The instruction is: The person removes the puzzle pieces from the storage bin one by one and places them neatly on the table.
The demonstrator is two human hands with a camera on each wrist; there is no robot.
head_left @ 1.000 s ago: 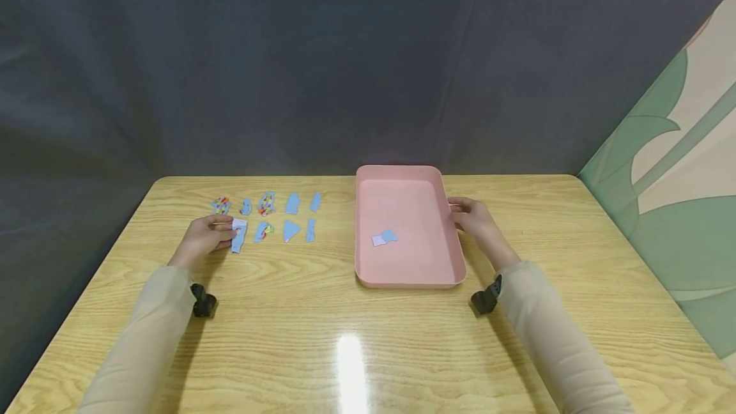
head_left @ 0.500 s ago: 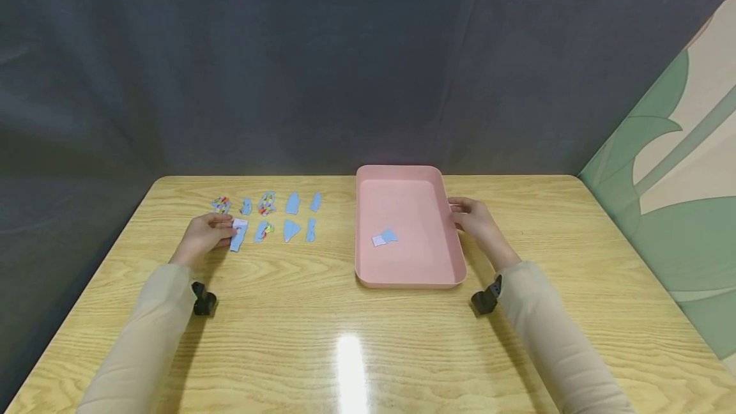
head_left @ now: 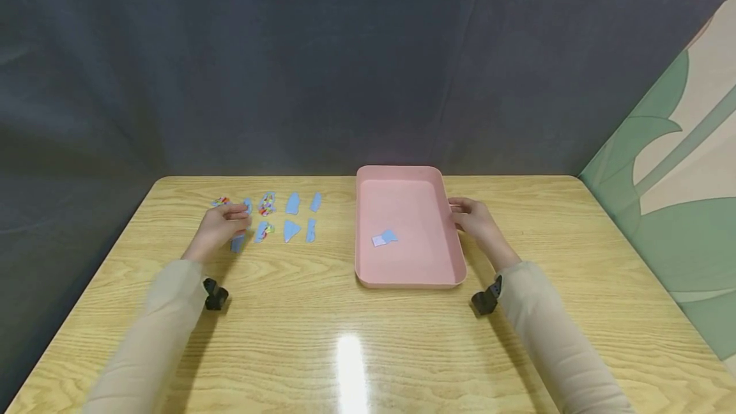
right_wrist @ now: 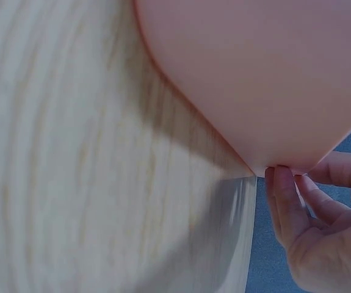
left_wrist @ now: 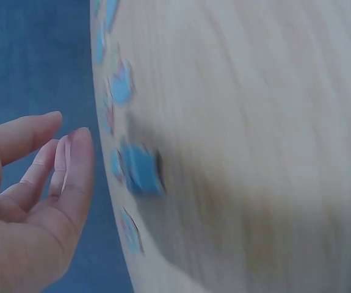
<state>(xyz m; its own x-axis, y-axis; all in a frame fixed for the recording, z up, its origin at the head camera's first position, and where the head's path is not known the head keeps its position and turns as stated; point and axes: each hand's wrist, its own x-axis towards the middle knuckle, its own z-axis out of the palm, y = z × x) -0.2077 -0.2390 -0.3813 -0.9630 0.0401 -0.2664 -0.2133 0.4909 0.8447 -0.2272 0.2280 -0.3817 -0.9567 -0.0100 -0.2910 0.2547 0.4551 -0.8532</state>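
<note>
My left hand (head_left: 220, 230) hovers over the left end of several flat light-blue cutout pieces. In the left wrist view its fingers and thumb are loosely bent with nothing between them. A blue piece (head_left: 237, 243) lies partly hidden under this hand, and a smaller blue piece (head_left: 248, 204) is right at its fingertips. My right hand (head_left: 476, 219) pinches the right wall of a pink tray (head_left: 409, 285); in the right wrist view its fingertips meet the tray's edge. Inside the tray lie a pale lilac piece (head_left: 378, 241) and a blue piece (head_left: 390, 235), overlapping.
Other pieces lie in two rows on the wooden table (head_left: 276, 337): a multicoloured one (head_left: 267, 203), a triangular blue one (head_left: 291, 230) and a narrow blue one (head_left: 311, 230). A dark curtain (head_left: 287, 69) hangs behind the table; a leaf-patterned panel (head_left: 678, 209) stands at the right.
My left hand has let go of the blue piece with the lilac top and moved right and away from me, now covering part of it. My right hand and the tray stay put.
</note>
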